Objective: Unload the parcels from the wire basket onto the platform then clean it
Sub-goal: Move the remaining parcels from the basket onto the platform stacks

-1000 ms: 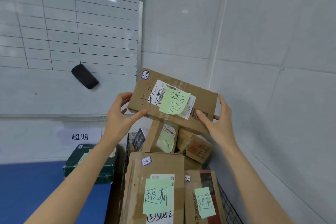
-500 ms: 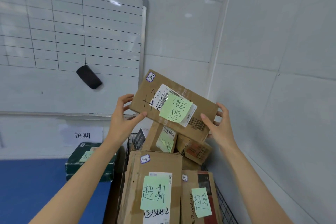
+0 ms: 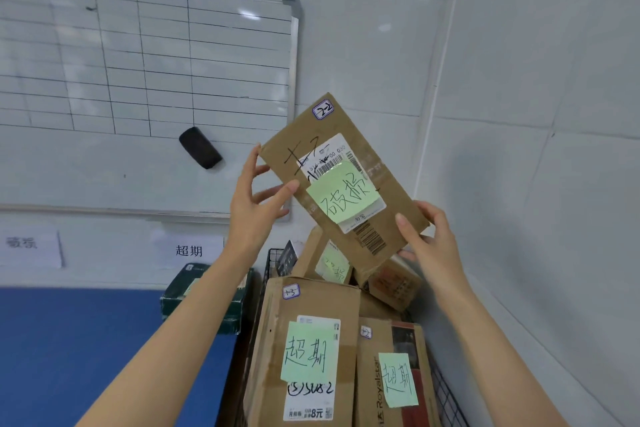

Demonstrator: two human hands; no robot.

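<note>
flat parcel held over the basket

my left grip [image 3: 258, 204] and right grip [image 3: 427, 239] clasp opposite ends of the flat parcel [image 3: 349, 149], tilted above the wire basket [image 3: 446, 388]. it looks light and stiff; i'd hold the edges, off the green note [image 3: 343, 196]

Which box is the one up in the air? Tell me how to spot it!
Find the big whiteboard on the wall, then look right of it, above the wire basket full of cardboard boxes. The flat box is tilted in the air between the left hand and right hand. Unlike those below, it alone is gripped by hands.
</note>
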